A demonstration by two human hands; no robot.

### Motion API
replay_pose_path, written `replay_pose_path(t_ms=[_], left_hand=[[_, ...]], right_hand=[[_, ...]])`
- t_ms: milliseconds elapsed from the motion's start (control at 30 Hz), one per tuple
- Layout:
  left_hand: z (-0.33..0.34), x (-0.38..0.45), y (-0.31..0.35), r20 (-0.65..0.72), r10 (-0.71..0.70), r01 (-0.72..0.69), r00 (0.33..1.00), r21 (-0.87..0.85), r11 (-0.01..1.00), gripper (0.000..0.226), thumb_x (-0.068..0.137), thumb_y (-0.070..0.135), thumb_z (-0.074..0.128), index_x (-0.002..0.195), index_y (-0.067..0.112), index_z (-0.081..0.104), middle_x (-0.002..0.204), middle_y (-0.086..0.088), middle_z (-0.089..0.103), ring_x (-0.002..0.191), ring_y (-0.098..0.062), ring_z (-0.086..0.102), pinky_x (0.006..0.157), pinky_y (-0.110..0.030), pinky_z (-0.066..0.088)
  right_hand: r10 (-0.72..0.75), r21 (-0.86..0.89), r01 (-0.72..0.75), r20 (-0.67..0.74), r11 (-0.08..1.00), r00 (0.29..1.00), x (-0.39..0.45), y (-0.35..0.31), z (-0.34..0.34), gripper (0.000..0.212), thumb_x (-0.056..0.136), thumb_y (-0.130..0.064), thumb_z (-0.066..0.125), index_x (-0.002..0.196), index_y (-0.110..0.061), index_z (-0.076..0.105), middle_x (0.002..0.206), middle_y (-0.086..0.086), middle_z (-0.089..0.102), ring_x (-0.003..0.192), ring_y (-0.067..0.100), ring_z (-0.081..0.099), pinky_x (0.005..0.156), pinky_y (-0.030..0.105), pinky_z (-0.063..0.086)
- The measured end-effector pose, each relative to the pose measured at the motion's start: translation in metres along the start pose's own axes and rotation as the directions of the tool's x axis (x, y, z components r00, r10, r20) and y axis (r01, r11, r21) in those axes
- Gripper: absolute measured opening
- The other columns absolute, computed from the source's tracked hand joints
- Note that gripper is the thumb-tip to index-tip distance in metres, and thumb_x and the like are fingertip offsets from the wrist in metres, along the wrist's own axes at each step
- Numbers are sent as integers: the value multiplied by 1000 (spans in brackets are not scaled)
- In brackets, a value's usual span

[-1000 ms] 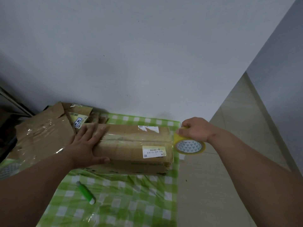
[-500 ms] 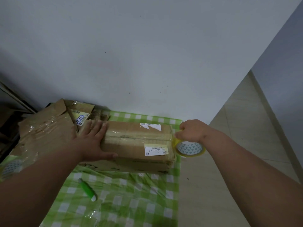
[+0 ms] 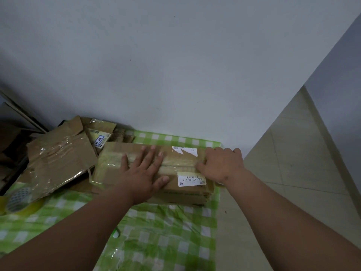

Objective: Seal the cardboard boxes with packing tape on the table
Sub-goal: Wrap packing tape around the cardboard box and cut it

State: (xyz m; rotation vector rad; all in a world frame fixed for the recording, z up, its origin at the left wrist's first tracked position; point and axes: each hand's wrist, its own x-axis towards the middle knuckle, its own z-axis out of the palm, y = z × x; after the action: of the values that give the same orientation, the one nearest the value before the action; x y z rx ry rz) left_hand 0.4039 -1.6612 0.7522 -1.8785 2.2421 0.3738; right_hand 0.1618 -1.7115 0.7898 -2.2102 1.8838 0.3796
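Note:
A taped brown cardboard box [image 3: 185, 192] with white labels lies on the green checked tablecloth [image 3: 166, 241] against the wall. My left hand [image 3: 142, 173] presses flat on the box top, fingers spread. My right hand [image 3: 220, 165] rests over the right end of the box, fingers curled down onto the tape strip along the seam. Only a yellow sliver of the tape roll [image 3: 219, 184] shows below that wrist; the rest is hidden under the hand.
Flattened, tape-covered cardboard [image 3: 58, 159] is piled at the back left. A second yellow tape roll [image 3: 19, 200] sits at the left edge. A green tool [image 3: 116, 234] peeks from under my left forearm. The table ends right of the box, over tiled floor [image 3: 293, 173].
My right hand came from beside the box end up onto its top, carrying the roll out of sight. My left hand slid right along the top. The camera tilted down.

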Motion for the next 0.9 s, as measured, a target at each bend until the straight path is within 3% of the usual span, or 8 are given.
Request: replay_pose_path(t_ms=[133,267,400,533,633,733,800,900], left_hand=[[-1,1,-3,4,-3,3,1000,-11,1000,107,46,82,-41,142,37,-29,152,15,-35,145,-14,-28,117,-59,-8],[0,-2,-24,-49,-175,171,983,-75,982,79,81,74,-10,153,39,-14,162,13,-17,150,-21,-17,120,-52,-3],[4,-13,-45,-131,-381,351,915,-206,913,93,76,85,3,156,38,4,166,0,-1,151,-28,-9,121,-48,5],[-8,-17,-52,-103,-526,463,844,-357,812,100,76,84,43,155,32,11,165,0,1,151,-29,4,115,-53,18],[-16,-10,-71,-18,-624,474,781,-632,612,104,74,63,69,154,17,21,158,-12,25,142,-34,31,113,-49,32],[-15,-6,-91,141,-608,474,781,-768,431,86,64,60,75,135,21,48,132,-11,59,117,-33,56,103,-51,44],[-13,-4,-96,175,-597,455,783,-816,358,58,76,42,77,125,18,56,122,-11,64,108,-33,60,99,-51,47],[-15,-3,-95,167,-637,467,753,-817,337,44,86,27,70,124,8,59,121,-16,63,107,-37,59,98,-47,47]], right_hand=[[87,20,-87,3,996,996,3,-5,8,68,82,-78,34,118,-23,51,116,2,61,111,28,53,94,46,29],[91,103,-94,35,990,995,3,0,7,67,81,-80,34,115,-24,50,116,0,60,112,28,52,95,46,29],[76,134,-84,63,987,995,-1,1,9,54,86,-72,35,111,-25,46,115,0,58,113,27,50,95,46,29],[72,186,-96,130,978,989,-1,5,4,25,90,-49,41,100,-26,42,104,-1,56,105,25,48,93,44,28],[69,224,-108,176,969,982,0,5,2,14,90,-37,42,97,-25,42,96,-1,54,98,25,46,94,44,29],[75,223,-122,208,967,975,0,2,0,16,90,-36,45,99,-24,39,99,0,54,101,27,48,96,44,31],[79,208,-127,225,970,971,0,2,-1,20,90,-38,46,102,-24,37,102,0,55,106,27,52,97,44,32],[90,261,-140,195,955,977,-2,3,1,30,90,-44,51,109,-26,35,102,-3,60,102,25,55,90,41,32]])
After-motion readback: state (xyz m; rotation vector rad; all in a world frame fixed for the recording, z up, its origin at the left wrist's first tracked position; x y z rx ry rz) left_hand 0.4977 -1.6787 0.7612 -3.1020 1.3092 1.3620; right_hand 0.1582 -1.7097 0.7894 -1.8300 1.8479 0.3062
